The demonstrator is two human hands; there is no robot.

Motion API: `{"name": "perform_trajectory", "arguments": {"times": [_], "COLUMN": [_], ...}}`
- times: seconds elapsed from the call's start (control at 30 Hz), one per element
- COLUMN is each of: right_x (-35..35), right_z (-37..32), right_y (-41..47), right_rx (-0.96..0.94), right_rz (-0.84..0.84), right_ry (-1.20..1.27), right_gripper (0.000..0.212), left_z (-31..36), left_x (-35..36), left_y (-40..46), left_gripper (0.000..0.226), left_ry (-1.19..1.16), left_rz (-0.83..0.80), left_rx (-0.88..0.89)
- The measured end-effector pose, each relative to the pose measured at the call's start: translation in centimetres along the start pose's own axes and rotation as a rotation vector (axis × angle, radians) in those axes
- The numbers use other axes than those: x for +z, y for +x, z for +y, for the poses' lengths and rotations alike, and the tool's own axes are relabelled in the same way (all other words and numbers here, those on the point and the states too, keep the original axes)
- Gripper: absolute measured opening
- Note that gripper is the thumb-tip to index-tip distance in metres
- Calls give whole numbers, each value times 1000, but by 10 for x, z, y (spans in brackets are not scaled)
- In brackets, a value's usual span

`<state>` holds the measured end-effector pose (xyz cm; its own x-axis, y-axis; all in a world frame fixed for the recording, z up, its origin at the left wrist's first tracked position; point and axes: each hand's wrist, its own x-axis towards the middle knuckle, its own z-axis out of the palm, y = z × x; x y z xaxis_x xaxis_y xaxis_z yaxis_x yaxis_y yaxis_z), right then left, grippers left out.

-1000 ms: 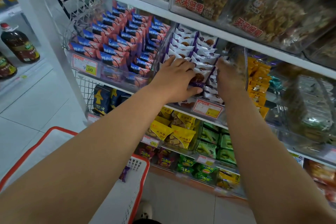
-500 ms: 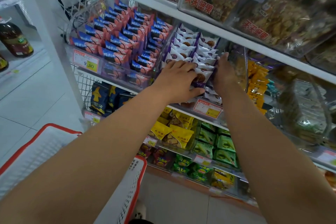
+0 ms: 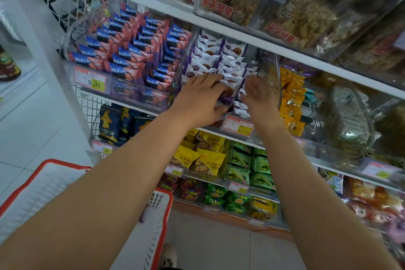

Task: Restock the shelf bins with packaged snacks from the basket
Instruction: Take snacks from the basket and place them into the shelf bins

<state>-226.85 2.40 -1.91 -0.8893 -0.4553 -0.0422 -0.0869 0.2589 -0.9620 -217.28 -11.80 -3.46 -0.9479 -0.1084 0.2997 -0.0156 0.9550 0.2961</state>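
— White-and-purple snack packets [image 3: 221, 66] fill the clear bin [image 3: 186, 59] both hands are in, rows standing on edge, tilted back!

— And the left hand [image 3: 197, 101]?

— Palm down on the front packets, fingers laid over one, thumb tucked under its purple end. Looks like a grip.

— Right hand [image 3: 258, 96]?

— Just beside it, near the bin's right wall, fingers straight and together against the packets, holding nothing I can make out.

— The basket [image 3: 157, 221]?

— Below the left forearm, white mesh with a red rim; whether it holds anything, I cannot tell. Left of the left hand sits a bin of blue-and-pink packets [image 3: 131, 50]; right of the right hand, yellow packets [image 3: 291, 94].
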Motion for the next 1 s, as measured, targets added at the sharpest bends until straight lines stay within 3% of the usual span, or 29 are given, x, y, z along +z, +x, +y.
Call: {"name": "perform_trajectory", "arguments": {"times": [0.1,0.23,0.37,0.53,0.63,0.8,0.9,1.0], "right_x": [4,24,78,178,231,296,328,355], "right_z": [-2,-1,35,129,192,276,321,360], "right_y": [-31,-76,-118,-173,-196,-196,-185,-172], "right_rx": [-86,-160,-92,203,371,587,537,445], "right_rz": [-46,-51,-264,-568,-703,-637,-673,-695], "right_ry": [17,39,39,-156,-374,-520,-634,-768], "right_gripper": [56,41,37,18,15,26,28,20], "left_z": [1,-7,-37,-92,-113,-143,-162,-177], "left_x": [-4,-12,-8,24,31,41,51,60], "left_y": [-15,-66,-154,-279,-337,-400,-425,-440], "left_gripper": [54,38,24,19,21,21,28,32], "left_ry": [-62,-179,-328,-431,-496,-527,-543,-524], "left_rz": [55,256,342,167,109,-76,-259,-340], "left_rx": [9,11,-215,-635,-801,-950,-990,-973]}}
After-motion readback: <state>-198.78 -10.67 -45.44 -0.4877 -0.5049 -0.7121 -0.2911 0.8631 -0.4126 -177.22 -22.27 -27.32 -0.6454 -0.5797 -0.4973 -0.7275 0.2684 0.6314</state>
